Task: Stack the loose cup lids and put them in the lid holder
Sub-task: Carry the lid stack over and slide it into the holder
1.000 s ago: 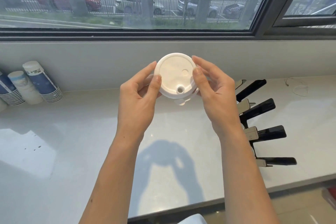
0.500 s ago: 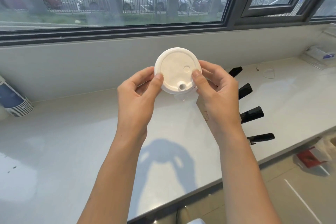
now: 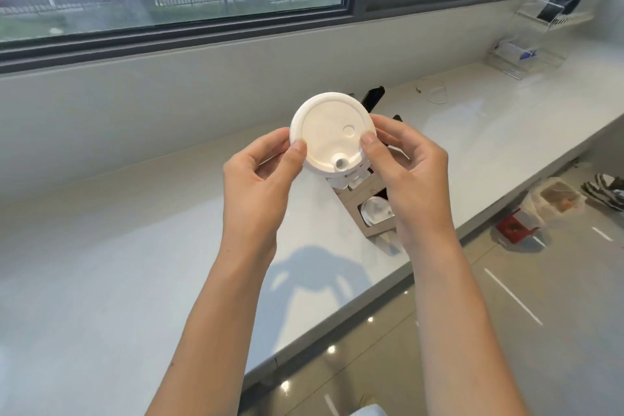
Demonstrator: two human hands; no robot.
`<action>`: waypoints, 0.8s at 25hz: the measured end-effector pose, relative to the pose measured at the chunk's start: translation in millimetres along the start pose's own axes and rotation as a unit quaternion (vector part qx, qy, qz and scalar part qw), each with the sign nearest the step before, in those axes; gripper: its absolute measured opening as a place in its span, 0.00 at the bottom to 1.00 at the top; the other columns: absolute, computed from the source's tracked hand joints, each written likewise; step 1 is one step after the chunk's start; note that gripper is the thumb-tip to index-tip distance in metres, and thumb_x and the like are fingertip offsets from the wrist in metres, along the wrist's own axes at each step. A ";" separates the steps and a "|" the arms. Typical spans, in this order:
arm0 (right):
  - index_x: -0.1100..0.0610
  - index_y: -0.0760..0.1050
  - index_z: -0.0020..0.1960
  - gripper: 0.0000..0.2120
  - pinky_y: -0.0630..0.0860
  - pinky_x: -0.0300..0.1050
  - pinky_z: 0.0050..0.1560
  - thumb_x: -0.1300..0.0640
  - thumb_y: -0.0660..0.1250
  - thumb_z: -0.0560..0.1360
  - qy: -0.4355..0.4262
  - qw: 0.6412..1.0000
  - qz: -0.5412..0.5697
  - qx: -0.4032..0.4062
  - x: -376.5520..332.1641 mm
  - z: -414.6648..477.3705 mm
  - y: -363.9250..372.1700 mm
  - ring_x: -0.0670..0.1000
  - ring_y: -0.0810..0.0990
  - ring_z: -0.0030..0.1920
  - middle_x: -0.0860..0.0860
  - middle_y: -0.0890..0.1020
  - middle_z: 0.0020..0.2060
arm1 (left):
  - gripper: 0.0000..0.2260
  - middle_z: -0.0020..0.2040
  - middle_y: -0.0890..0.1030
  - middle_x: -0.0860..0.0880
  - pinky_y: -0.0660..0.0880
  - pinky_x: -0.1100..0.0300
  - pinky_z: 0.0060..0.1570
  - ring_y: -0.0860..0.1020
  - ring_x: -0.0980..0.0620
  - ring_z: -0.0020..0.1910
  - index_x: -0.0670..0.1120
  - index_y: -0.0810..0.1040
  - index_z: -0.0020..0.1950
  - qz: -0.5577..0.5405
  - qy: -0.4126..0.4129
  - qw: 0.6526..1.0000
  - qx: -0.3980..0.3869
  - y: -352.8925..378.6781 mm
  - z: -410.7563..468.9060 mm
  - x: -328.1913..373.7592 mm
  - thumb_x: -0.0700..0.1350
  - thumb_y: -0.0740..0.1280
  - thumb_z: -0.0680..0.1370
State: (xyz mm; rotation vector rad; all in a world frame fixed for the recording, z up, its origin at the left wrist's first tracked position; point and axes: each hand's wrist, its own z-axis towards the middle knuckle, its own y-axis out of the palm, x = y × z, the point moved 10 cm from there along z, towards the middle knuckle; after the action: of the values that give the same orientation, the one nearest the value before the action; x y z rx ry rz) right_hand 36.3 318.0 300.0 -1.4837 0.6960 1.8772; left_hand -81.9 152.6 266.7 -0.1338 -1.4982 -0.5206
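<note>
A stack of white round cup lids (image 3: pixel 329 133) is held in the air above the white counter (image 3: pixel 135 246), top face toward me, with a sip hole near its lower edge. My left hand (image 3: pixel 260 179) pinches its left rim with thumb and fingers. My right hand (image 3: pixel 412 179) grips its right rim the same way. Directly under and behind the lids stands the lid holder (image 3: pixel 373 209), a grey box with black upright dividers; a white lid lies in one compartment. My right hand covers much of the holder.
A window and low wall run along the back of the counter. A clear acrylic stand (image 3: pixel 526 57) sits at the far right end. The counter's front edge runs diagonally at the right; below it the floor holds a plastic bag (image 3: pixel 553 199) and a red item (image 3: pixel 515 230).
The view has swung right, so the paper cup stacks at the left have left the frame. The lids, still held in both hands, now sit right over the holder.
</note>
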 end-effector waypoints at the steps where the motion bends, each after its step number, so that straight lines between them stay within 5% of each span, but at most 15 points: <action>1: 0.55 0.82 0.57 0.09 0.78 0.32 0.42 0.60 0.70 0.78 0.002 1.000 0.001 0.002 2.9 2.7 -12.5 0.42 0.84 0.48 0.51 0.86 0.49 | 0.11 0.56 0.87 0.44 0.79 0.52 0.64 0.84 0.50 0.59 0.43 0.84 0.61 0.000 -0.003 1.000 -0.003 11.8 -1.8 -4.6 0.42 0.70 0.80; 11: 0.56 0.82 0.55 0.10 0.81 0.39 0.51 0.56 0.74 0.75 0.030 0.999 -0.014 -0.030 58.2 56.9 -149.9 0.41 0.85 0.48 0.50 0.87 0.48 | 0.12 0.56 0.87 0.47 0.78 0.52 0.65 0.84 0.52 0.59 0.45 0.84 0.60 0.033 -0.059 0.997 0.039 136.0 -29.3 -75.1 0.46 0.73 0.78; 15: 0.55 0.82 0.55 0.10 0.81 0.42 0.52 0.54 0.74 0.74 0.075 0.996 -0.025 -0.049 99.0 70.3 -185.2 0.44 0.85 0.50 0.50 0.87 0.48 | 0.04 0.51 0.88 0.51 0.78 0.53 0.64 0.85 0.54 0.56 0.49 0.85 0.53 0.049 -0.112 0.991 0.055 166.1 -39.1 -111.8 0.45 0.72 0.78; 20: 0.55 0.82 0.55 0.11 0.77 0.32 0.46 0.53 0.74 0.74 0.115 0.988 -0.073 -0.075 141.1 85.2 -203.2 0.42 0.84 0.50 0.47 0.86 0.48 | 0.03 0.51 0.87 0.49 0.79 0.53 0.63 0.84 0.48 0.58 0.51 0.84 0.49 0.078 -0.164 0.982 0.049 183.0 -39.5 -153.4 0.44 0.71 0.79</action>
State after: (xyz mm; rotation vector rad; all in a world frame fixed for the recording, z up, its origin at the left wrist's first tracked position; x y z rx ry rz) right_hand 112.9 536.3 177.9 -1.8184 0.5402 1.6944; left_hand 30.9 336.3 156.7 -0.2661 -1.8138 -0.3066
